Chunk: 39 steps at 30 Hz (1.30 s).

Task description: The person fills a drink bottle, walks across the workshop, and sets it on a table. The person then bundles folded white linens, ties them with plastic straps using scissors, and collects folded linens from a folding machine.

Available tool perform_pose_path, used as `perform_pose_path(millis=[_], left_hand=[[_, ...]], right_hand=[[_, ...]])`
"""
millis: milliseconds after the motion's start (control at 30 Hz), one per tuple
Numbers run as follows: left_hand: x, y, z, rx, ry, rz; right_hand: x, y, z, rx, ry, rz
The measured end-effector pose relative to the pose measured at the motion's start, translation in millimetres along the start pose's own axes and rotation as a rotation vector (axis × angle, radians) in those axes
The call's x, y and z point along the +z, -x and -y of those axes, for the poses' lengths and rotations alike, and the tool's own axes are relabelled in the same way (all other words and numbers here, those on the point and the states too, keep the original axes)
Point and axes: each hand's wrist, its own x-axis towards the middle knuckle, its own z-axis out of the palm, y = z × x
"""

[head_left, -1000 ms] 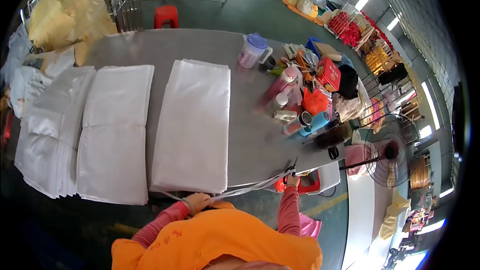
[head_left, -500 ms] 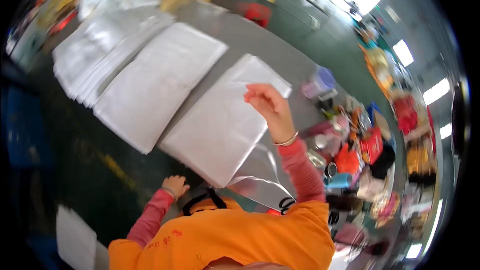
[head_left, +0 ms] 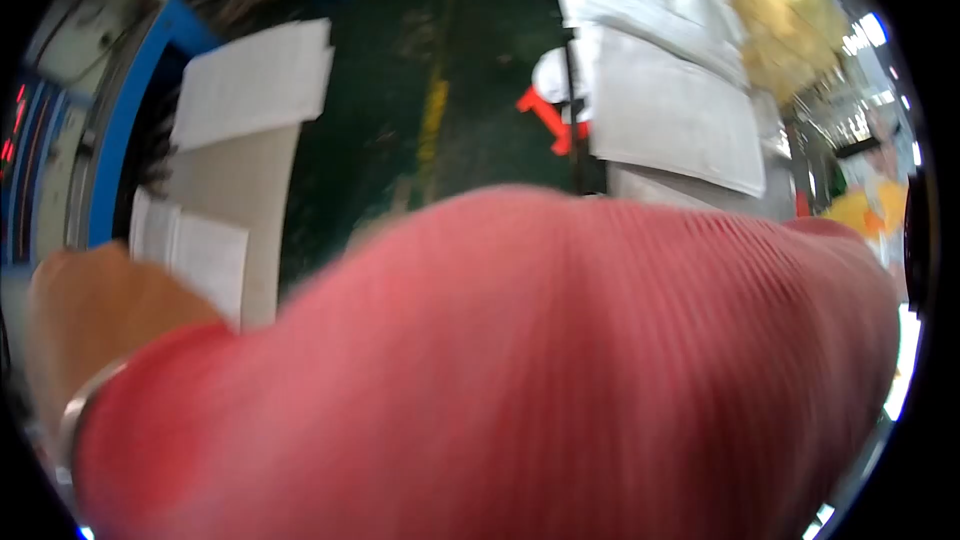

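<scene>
A pink ribbed sleeve fills the lower half of the view, very close to the camera. It appears to be my right arm, reaching across from the right. At the far left edge is my right hand (head_left: 95,305), blurred, with a thin bangle at the wrist; its fingers cannot be made out. My left hand is not in view. Beyond the sleeve, white folded sheets (head_left: 675,115) lie stacked on the table at the upper right. More white sheets (head_left: 255,80) rest on a pale surface (head_left: 265,180) at the left, with another white pile (head_left: 205,255) near my right hand.
A blue frame (head_left: 118,130) stands at the left. Green floor (head_left: 380,70) with a yellow line (head_left: 432,125) runs between the two work surfaces. A red object (head_left: 545,118) is beside the table, and yellow sheeting (head_left: 785,15) is at the upper right.
The view has swung to the left, toward the blue frame and pale surface. My right arm has come up close before the camera, and my left hand has gone out of view.
</scene>
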Motion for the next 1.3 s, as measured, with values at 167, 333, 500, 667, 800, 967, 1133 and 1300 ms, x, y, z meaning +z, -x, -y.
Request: perform_pose_path(millis=[167,333,500,667,800,967,1133,1300], left_hand=[[55,115,125,-0.22,0.813,-0.168],[105,179,296,0.207,2.64,-1.055],[90,268,371,0.0,2.573,-1.875],[38,274,426,0.34,2.511,-2.001],[33,245,450,0.461,2.438,-2.19],[54,228,334,0.46,2.455,-2.068],[175,196,221,0.297,2.674,-1.592],[298,257,220,0.286,2.478,-1.887]], right_hand=[[103,-79,4,0.188,-0.369,-0.087],[165,-127,35,0.394,-0.59,-0.196],[182,-174,79,0.522,-0.602,-0.219],[160,-211,102,0.612,-0.558,-0.108],[149,-235,42,0.362,-0.31,0.232],[196,-291,-207,0.406,-0.666,-0.182],[307,-278,-392,0.742,-1.189,-0.715],[332,-199,-397,0.855,-1.101,-1.002]])
